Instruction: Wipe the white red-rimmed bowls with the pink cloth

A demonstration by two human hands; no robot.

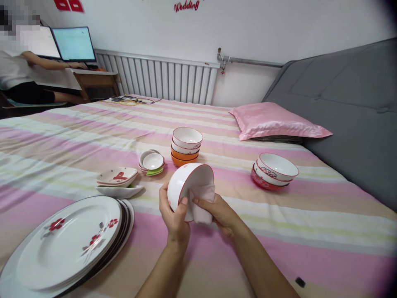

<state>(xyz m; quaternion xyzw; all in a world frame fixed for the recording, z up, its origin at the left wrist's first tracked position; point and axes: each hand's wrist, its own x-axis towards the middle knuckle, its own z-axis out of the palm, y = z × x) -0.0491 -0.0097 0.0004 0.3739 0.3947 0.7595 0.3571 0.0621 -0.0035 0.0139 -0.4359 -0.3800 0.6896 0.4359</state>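
Plates [66, 244] are stacked left of the bowl [179, 184] gripped by left hand [174, 215], cloth [202, 205] pinched in right hand [221, 212]; wiping's likely unfinished.

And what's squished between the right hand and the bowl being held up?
In the head view, a pale cloth lies between the right hand and the inside of the held white bowl.

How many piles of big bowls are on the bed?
2. One pile, orange at the bottom, stands beyond the held bowl; the other pile is on the right, in front of the pillow.
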